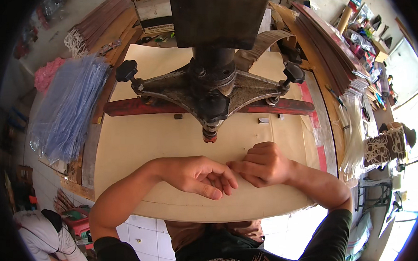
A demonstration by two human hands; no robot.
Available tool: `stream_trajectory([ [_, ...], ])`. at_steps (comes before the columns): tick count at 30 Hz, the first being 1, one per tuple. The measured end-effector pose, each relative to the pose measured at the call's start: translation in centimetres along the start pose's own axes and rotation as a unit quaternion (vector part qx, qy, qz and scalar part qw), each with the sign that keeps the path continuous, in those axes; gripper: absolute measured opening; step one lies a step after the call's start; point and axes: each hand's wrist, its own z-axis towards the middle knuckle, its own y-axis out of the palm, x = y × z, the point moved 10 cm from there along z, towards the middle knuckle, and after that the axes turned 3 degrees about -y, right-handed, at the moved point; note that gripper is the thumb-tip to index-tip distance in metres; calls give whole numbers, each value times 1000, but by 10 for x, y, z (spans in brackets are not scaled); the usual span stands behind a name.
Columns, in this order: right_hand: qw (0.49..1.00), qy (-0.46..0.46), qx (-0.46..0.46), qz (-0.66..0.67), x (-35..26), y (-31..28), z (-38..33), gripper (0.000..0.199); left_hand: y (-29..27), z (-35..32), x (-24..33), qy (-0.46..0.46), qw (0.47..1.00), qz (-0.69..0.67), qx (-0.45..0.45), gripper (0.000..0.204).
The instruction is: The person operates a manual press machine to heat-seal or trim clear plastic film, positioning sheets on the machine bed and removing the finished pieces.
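Note:
My left hand point(200, 177) hovers over or rests on the near part of a cream sheet point(139, 142); I cannot tell which. Its fingers are loosely bent and apart, with nothing seen in them. Just right of it, my right hand point(263, 164) is closed, its index finger pointing at the left fingertips. The inside of that hand is hidden. Beyond both hands stands a dark metal press head point(210, 80) with spread arms, black knobs point(127, 71) and a long red bar point(140, 107). Small dark blocks point(263, 120) lie on the sheet near the bar.
At the left are a stack of clear bluish plastic sleeves point(69, 107) and a pink bundle point(49, 74). Brown strips point(320, 47) and pale translucent strips point(353, 140) lie at the right. A person in a light shirt point(48, 237) is at the lower left.

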Motion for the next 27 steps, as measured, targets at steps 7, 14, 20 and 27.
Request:
stream_trajectory([
  [7,1000,2,5,-3,1,-1,1,32,-2,0,2,15,1000,-14,10,47],
  [14,1000,6,-20,-2,0,3,4,33,-1,-2,4,35,999,-3,17,45],
  [20,999,15,-38,0,-1,6,7,36,0,-1,4,31,999,27,8,48],
  [27,999,17,-39,8,1,6,11,36,0,0,8,77,996,34,23,42],
])
